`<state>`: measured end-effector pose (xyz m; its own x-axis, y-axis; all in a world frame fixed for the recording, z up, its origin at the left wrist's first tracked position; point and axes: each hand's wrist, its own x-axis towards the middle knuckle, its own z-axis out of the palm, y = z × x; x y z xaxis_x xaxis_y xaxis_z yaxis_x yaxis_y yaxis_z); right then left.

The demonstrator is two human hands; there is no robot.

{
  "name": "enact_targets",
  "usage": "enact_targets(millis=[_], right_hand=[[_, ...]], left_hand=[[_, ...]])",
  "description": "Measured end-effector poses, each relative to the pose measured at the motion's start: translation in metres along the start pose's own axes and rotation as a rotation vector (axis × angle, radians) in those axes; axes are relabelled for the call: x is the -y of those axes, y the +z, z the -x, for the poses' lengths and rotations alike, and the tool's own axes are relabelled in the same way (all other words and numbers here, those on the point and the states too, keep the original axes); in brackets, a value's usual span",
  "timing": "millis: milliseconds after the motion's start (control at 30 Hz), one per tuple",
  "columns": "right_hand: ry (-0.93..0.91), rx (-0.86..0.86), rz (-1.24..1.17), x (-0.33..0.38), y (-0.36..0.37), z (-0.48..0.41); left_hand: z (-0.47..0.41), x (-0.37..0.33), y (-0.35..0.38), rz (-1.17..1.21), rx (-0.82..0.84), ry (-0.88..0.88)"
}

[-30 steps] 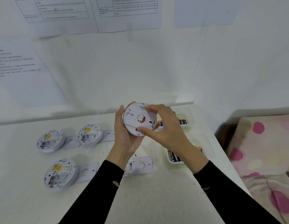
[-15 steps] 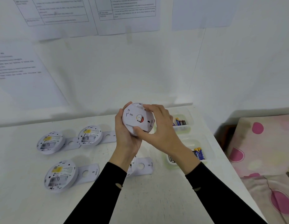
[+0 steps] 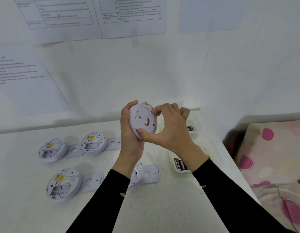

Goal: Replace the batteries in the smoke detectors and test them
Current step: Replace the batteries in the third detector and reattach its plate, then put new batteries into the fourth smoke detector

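I hold a round white smoke detector (image 3: pixel 142 121) above the table, its back plate with a red spot turned toward me. My left hand (image 3: pixel 130 133) cups its body from the left. My right hand (image 3: pixel 164 130) grips the plate's rim, thumb at the bottom, fingertips at the top. Three detectors lie back-up with bare battery bays: one at far left (image 3: pixel 52 149), one at the back (image 3: pixel 93 142), one at the front (image 3: pixel 63 184). A fourth (image 3: pixel 135 174) is mostly hidden behind my left forearm. A tub of batteries (image 3: pixel 180 164) sits under my right wrist.
Loose mounting plates (image 3: pixel 150 174) lie beside the detectors on the white table (image 3: pixel 162 207). A second tub with batteries (image 3: pixel 192 129) stands at the back right. Printed sheets hang on the wall (image 3: pixel 129 17). A pink-spotted cloth (image 3: pixel 272 157) lies past the table's right edge.
Both hands have lifted the detector a little higher and tilted it. My right hand has shifted round the plate's rim.
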<state>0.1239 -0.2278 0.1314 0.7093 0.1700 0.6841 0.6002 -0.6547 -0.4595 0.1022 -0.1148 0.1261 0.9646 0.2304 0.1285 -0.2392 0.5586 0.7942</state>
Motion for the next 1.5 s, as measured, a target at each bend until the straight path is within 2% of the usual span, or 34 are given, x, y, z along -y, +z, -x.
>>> enact_targets(millis=[300,533,633,733,800,833,933,1033,1133,1233,1500], right_hand=[[0.122,0.002,-0.134,0.004,0.010,0.002],[0.126,0.020,-0.137,0.001,0.015,0.003],[0.156,0.085,-0.154,-0.002,0.017,0.005],[0.331,0.227,-0.309,-0.006,0.013,0.004],[0.472,0.313,-0.457,-0.012,0.008,0.003],[0.532,0.359,-0.530,-0.016,0.007,0.002],[0.695,0.464,-0.716,-0.028,0.013,0.001],[0.759,0.355,-0.690,-0.043,0.022,0.004],[0.645,0.322,-0.530,-0.060,0.030,0.020],[0.456,0.455,-0.324,-0.073,0.037,0.036],[0.135,0.726,0.064,-0.075,0.054,0.057]], left_hand=[[-0.001,0.005,0.003,0.032,-0.062,0.090],[-0.001,0.009,0.002,0.018,-0.069,0.136],[-0.004,0.006,-0.003,0.024,-0.048,0.079],[-0.011,-0.002,-0.015,0.030,0.038,-0.099],[-0.015,-0.005,-0.028,-0.099,0.133,-0.234],[-0.016,-0.005,-0.034,-0.239,0.184,-0.274],[-0.018,-0.002,-0.046,-0.835,0.182,-0.179],[-0.032,0.011,-0.062,-1.107,0.090,-0.092],[-0.045,0.027,-0.081,-1.370,0.110,-0.130],[-0.055,0.038,-0.100,-1.554,0.211,-0.168],[-0.081,0.045,-0.128,-1.552,0.448,-0.319]])
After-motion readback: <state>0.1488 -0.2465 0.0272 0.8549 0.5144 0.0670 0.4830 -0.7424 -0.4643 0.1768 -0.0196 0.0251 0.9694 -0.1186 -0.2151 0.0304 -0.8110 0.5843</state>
